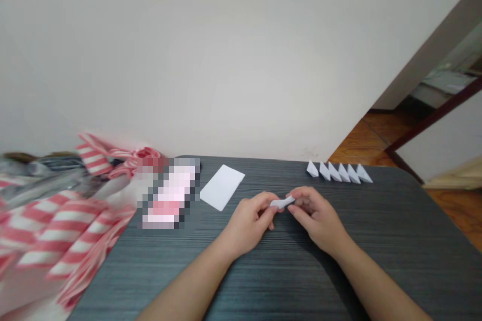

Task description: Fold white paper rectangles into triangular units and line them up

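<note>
Both hands meet above the middle of a dark grey table point(286, 271). My left hand point(250, 223) and my right hand point(314, 215) pinch a small folded strip of white paper point(282, 203) between their fingertips, one at each end. A flat white paper rectangle point(222, 186) lies on the table to the left of my hands. Several small folded white paper triangles point(339, 171) stand in a row near the table's far right edge.
Red-and-white striped plastic bags point(60, 225) pile up at the table's left side. A blurred-out pink and white patch point(169, 195) sits beside them. A pale wall rises behind the table. Wooden floor point(376, 135) and a doorway show at right.
</note>
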`<state>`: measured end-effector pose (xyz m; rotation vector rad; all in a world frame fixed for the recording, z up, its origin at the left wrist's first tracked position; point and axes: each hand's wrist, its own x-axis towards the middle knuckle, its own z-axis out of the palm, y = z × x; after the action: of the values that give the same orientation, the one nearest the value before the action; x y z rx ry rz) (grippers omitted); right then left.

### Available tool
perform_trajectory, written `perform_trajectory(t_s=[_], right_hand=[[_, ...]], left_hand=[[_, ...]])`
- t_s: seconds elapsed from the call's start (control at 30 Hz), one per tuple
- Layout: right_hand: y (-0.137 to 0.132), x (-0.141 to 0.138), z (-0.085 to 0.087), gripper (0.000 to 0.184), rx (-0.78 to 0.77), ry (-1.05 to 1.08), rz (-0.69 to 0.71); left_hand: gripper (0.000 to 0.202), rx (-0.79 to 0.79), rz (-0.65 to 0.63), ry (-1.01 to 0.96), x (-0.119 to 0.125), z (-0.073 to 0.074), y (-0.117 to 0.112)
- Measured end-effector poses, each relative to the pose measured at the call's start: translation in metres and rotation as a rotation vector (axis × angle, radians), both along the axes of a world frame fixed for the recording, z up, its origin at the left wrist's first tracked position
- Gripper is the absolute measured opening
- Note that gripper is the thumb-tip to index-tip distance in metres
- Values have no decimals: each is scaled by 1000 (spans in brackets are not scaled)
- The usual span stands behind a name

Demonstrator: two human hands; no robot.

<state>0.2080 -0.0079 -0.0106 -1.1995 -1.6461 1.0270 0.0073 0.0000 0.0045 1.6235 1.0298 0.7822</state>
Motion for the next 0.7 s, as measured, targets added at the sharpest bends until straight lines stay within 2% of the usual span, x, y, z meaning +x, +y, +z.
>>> perform_trajectory(t_s=[0.43,0.7], right_hand=[[1,-2,13,2,142,-149,19],[1,-2,18,10,219,-241,33]], left_hand=[[23,43,-4,16,-1,1,0],[20,34,-59,30,0,3,-1]])
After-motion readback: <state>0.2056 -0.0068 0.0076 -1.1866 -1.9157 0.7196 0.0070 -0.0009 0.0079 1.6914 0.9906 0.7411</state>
